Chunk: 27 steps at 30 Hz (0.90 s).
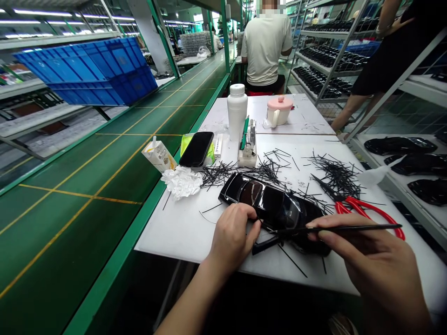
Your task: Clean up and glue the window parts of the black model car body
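A glossy black model car (275, 202) lies at a slant on the white table, with a side door (266, 244) swung out toward me. My left hand (232, 235) is closed at the car's near side, its fingers curled and the thumb by the open doorway. Its fingertips partly hide what they grip there. In my right hand (373, 256) is a pair of thin black tweezers (356, 228), pinched between thumb and fingers. Their tip points left and reaches the car's side just above the open door.
Loose black strips (337, 174) lie in heaps behind the car, near red-handled scissors (363, 207). Crumpled tissue (182, 181), a drink carton (159, 156), a phone (197, 149), a white bottle (237, 109) and a lidded cup (279, 111) stand around. A green conveyor (115, 186) runs left.
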Motion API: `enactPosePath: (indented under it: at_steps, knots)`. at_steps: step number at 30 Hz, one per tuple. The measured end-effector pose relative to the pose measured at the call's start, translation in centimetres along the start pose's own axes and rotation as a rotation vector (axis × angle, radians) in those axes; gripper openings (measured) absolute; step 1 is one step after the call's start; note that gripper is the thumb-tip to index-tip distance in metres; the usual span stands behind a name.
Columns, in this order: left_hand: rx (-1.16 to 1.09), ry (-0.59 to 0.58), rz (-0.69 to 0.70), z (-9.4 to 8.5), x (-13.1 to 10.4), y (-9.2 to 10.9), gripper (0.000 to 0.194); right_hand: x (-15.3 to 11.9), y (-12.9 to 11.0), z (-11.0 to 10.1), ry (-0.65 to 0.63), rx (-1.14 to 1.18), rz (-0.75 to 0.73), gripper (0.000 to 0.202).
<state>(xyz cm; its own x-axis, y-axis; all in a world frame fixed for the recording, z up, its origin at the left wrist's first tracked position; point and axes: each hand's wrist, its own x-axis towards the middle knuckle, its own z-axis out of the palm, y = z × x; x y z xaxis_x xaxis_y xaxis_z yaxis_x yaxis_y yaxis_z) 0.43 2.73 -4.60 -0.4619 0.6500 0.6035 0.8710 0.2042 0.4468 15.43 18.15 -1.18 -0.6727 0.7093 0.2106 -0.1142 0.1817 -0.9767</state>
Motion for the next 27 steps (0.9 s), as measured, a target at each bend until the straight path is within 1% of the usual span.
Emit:
enactPosePath:
  at_steps: [5,8,10,12,15,18,19,21,23,24,27]
  knots:
    - [-0.039,-0.053,0.045,-0.3,0.1,0.0,0.012,-0.2,0.3,-0.5,0.018,0.099,0.04,0.012]
    - [-0.154,-0.104,0.05,-0.8,-0.1,-0.1,0.015,-0.3,0.8,-1.2,0.073,0.178,0.032,0.012]
    - [-0.256,-0.128,0.009,-1.1,-0.3,-0.2,0.015,-0.3,1.2,-1.7,0.102,0.204,0.024,0.013]
    - [-0.351,-0.115,-0.096,-1.5,-0.5,-0.2,0.013,-0.2,1.6,-2.1,0.113,0.215,0.035,0.013]
    - [-0.5,-0.096,-0.301,-2.1,-0.9,-0.1,0.012,0.0,1.9,-2.5,0.121,0.23,0.05,0.012]
    - [-0.656,-0.187,-0.436,-2.7,-1.1,-0.2,0.009,0.2,2.0,-2.8,0.113,0.234,0.061,0.011]
    - [-0.687,-0.197,-0.484,-2.9,-1.1,-0.2,0.009,0.3,2.0,-2.9,0.112,0.235,0.065,0.01]
    - [-0.709,-0.16,-0.606,-3.2,-1.0,-0.2,0.01,0.3,2.1,-3.1,0.128,0.241,0.07,0.01]
    - [-0.732,-0.131,-0.746,-3.2,-0.7,0.0,0.006,0.3,2.2,-3.3,0.15,0.255,0.075,0.011]
    - [-0.758,-0.145,-0.813,-3.2,-0.5,0.2,0.002,0.3,2.2,-3.4,0.155,0.26,0.079,0.011]
    - [-0.869,-0.241,-0.982,-3.0,0.1,0.9,0.02,0.2,2.5,-3.6,0.142,0.255,0.098,0.011]
